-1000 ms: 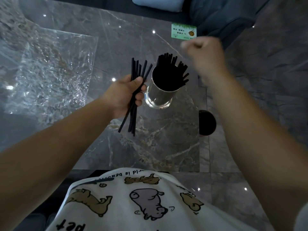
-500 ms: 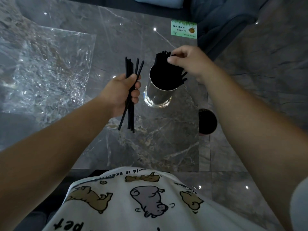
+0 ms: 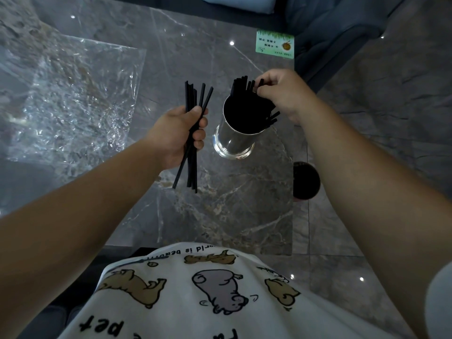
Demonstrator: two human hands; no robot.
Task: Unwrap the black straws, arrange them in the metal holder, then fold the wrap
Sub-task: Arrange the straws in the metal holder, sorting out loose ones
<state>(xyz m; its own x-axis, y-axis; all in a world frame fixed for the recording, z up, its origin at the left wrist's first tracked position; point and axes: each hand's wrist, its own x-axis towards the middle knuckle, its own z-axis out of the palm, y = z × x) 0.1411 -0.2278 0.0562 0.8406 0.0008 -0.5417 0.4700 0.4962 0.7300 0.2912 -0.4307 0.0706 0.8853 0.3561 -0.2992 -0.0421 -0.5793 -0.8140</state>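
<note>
Holding about six black straws (image 3: 191, 133) in a clenched grip, the left hand (image 3: 178, 133) stays at frame centre. The right hand (image 3: 281, 94) pinches one straw (image 3: 259, 83) above the one metal holder (image 3: 236, 133), already crowded. One clear wrap (image 3: 71, 99) lies flat at upper left on the surface (image 3: 220, 204).

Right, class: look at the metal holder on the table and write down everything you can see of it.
The metal holder is a shiny, mirror-like cylinder, open at the top, seen from above so that it appears tilted. It stands on the grey marble-look table, between the two hands. Its dark mouth is filled with black straws that fan out past the far rim. The right hand pinches the tops of some straws; the left hand holds a separate bundle beside it, not touching it.
</note>
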